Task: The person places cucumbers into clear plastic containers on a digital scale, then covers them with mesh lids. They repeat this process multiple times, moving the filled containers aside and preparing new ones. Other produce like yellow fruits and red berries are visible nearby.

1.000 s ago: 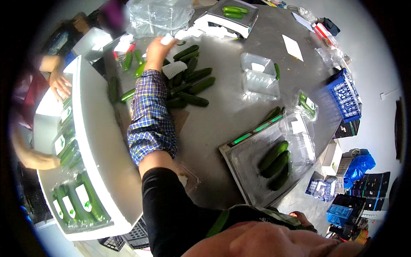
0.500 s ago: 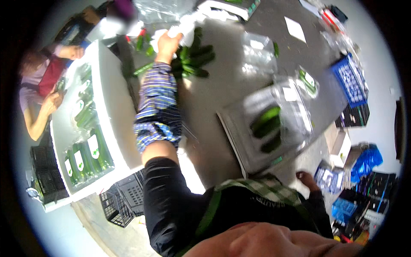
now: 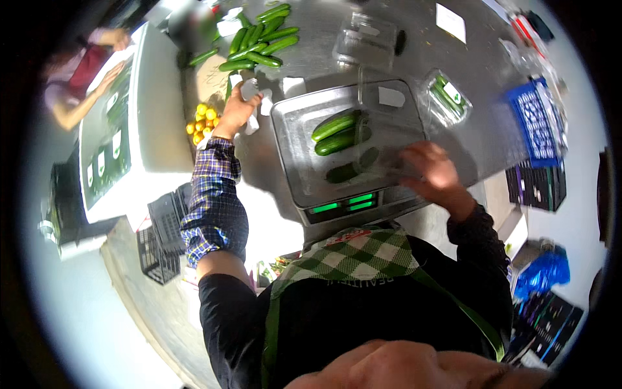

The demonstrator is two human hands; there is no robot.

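My left hand (image 3: 237,111) reaches over the table left of a weighing scale, thumb and forefinger spread. White slips (image 3: 251,123) lie at and under its fingers; I make out none gripped. Cucumbers (image 3: 342,133) rest on the scale's metal tray (image 3: 295,159), two side by side and a darker shape nearer me. Over the tray's right part is a clear plastic container (image 3: 374,91) with a white label (image 3: 391,97). My right hand (image 3: 431,172) is at its near right side, smeared by motion; whether it grips the plastic cannot be told.
Loose cucumbers (image 3: 262,39) are heaped at the far left, with yellow fruits (image 3: 202,122) beside my left wrist. A white foam box (image 3: 159,97) holds packs on the left, where a person (image 3: 84,78) works. A packed clamshell (image 3: 447,97) and blue basket (image 3: 534,120) are rightward.
My left hand has drawn back from beside the cucumber heap to the white slips nearer me. My right hand has come up beside the scale tray. The view has shifted.
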